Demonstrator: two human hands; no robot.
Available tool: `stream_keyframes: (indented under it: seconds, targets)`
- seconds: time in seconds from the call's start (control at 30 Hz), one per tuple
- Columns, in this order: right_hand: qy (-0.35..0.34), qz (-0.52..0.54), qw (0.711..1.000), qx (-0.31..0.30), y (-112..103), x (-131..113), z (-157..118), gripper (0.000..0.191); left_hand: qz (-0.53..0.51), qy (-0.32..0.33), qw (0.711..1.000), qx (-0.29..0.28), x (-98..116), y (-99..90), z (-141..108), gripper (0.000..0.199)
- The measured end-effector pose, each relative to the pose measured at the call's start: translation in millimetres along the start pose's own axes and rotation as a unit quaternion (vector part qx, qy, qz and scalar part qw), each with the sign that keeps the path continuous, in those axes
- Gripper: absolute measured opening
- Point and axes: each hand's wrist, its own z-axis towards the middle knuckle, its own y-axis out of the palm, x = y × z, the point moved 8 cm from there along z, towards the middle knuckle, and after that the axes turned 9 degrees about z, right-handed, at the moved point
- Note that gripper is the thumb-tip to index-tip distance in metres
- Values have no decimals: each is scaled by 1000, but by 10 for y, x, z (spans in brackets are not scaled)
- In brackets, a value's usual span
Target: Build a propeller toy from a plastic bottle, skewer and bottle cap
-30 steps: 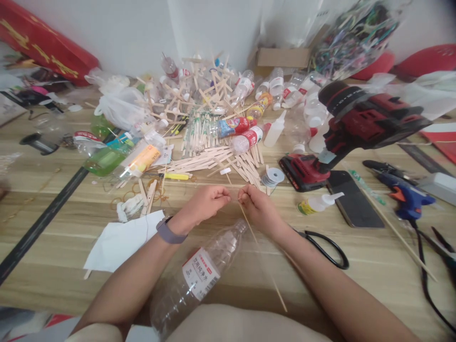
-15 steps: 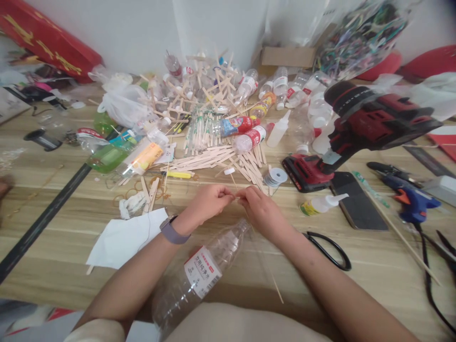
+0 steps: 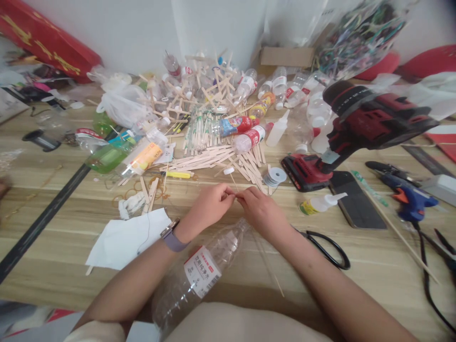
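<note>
My left hand (image 3: pixel 211 203), with a watch on its wrist, is closed in a pinch at the table's middle. What its fingertips hold is too small to make out. Touching it, my right hand (image 3: pixel 261 209) is closed around a thin wooden stick (image 3: pixel 233 181). A white bottle cap (image 3: pixel 228 170) sits at the stick's far end, and a thin length shows below the hand toward the near edge. Under my hands lies a clear plastic bottle (image 3: pixel 224 251), on its side and uncapped, its neck pointing away from me.
A red cordless drill (image 3: pixel 381 114) stands at the right, near a phone (image 3: pixel 358 199), a glue bottle (image 3: pixel 320 204) and a blue glue gun (image 3: pixel 415 202). Black scissor handles (image 3: pixel 329 249) lie beside my right forearm. Wooden sticks (image 3: pixel 203 159) and several bottles pile up behind. White paper (image 3: pixel 124 237) lies left.
My fingertips shift slightly while staying together at the stick. My left wrist turns a little. The bottle and the things around it stay in place.
</note>
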Motion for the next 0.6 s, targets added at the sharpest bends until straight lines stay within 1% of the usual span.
stream_keyframes:
  seconds: [0.17, 0.3, 0.43, 0.6]
  targets:
    - [36, 43, 998, 8, -55, 53, 24, 18, 23, 20, 999, 22, 55, -37, -40, 9]
    - [70, 109, 991, 21, -139, 91, 42, 16, 47, 26, 997, 47, 78, -45, -54, 11]
    - [112, 180, 977, 32, -178, 144, 50, 13, 58, 29, 996, 63, 86, -27, -48, 9]
    - [151, 272, 950, 26, -122, 206, 51, 13, 55, 36, 996, 66, 103, -6, -47, 14]
